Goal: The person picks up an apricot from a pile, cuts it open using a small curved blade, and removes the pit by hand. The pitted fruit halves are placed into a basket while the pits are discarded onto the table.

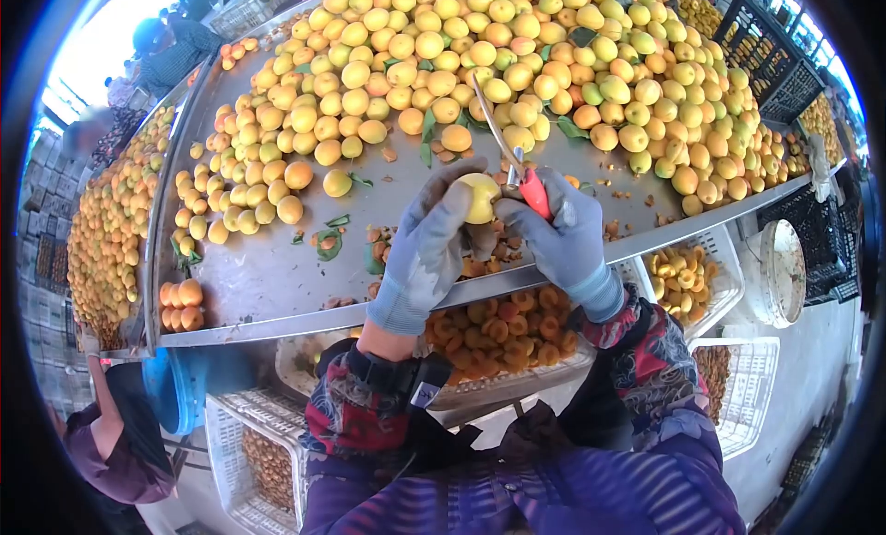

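My left hand (429,235), in a grey-blue glove, grips a yellow apricot (481,199) between thumb and fingers above the near edge of the metal table. Close beside it on the right, my gloved right hand (558,230) is closed on a red-handled tool (534,195). A short metal part and a long, thin curved arm rise from the tool; its exact kind cannot be made out. The right fingertips are at the apricot's right side. Under the hands lie brown pits and scraps. A large heap of apricots (434,46) covers the far part of the table (249,300).
Below the table edge, a crate holds halved apricots (508,332). More halves fill a white crate (729,300) at right; pits lie in a crate (221,443) at lower left. A blue bucket (166,392), white bucket (784,272) and black crates (771,60) stand around. Another person (120,443) sits left.
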`<state>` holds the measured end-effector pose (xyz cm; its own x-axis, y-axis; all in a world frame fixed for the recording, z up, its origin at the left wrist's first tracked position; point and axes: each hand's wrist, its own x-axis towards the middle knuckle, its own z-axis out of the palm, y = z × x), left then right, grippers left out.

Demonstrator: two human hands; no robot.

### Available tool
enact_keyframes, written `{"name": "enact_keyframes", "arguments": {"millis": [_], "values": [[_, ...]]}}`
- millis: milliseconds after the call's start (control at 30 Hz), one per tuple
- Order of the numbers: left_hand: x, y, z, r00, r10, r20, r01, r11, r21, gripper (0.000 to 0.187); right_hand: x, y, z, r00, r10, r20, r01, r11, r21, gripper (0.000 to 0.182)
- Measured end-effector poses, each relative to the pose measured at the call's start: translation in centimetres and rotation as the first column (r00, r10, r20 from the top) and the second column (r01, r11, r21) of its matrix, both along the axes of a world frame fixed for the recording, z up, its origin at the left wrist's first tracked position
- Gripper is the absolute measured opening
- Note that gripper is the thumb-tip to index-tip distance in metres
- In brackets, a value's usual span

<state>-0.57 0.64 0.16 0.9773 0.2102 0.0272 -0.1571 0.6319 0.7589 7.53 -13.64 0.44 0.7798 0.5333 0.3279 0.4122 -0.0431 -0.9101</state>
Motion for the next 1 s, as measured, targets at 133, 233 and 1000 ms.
{"name": "enact_keyframes", "arguments": {"millis": [133, 233, 1000], "values": [[-0.1, 0.2, 0.0, 1.0, -0.02, -0.022, 0.022, 0.998, 0.062, 0.04, -0.2, -0.4, 0.4, 0.901, -0.101, 0.423, 0.179, 0.973, -0.148, 0.02], [-0.5, 0.0, 0.3, 0.998, -0.058, -0.022, 0.058, 0.998, 0.021, 0.039, 0.9, -0.5, 0.2, 0.78, -0.262, 0.568, 0.375, 0.923, -0.09, 0.022], [-0.7, 0.7, 0.3, 0.995, -0.068, 0.072, 0.07, 0.997, -0.015, 0.042, -0.4, -2.2, 2.4, 0.797, 0.444, -0.41, -0.444, 0.89, 0.102, 0.041]]}}
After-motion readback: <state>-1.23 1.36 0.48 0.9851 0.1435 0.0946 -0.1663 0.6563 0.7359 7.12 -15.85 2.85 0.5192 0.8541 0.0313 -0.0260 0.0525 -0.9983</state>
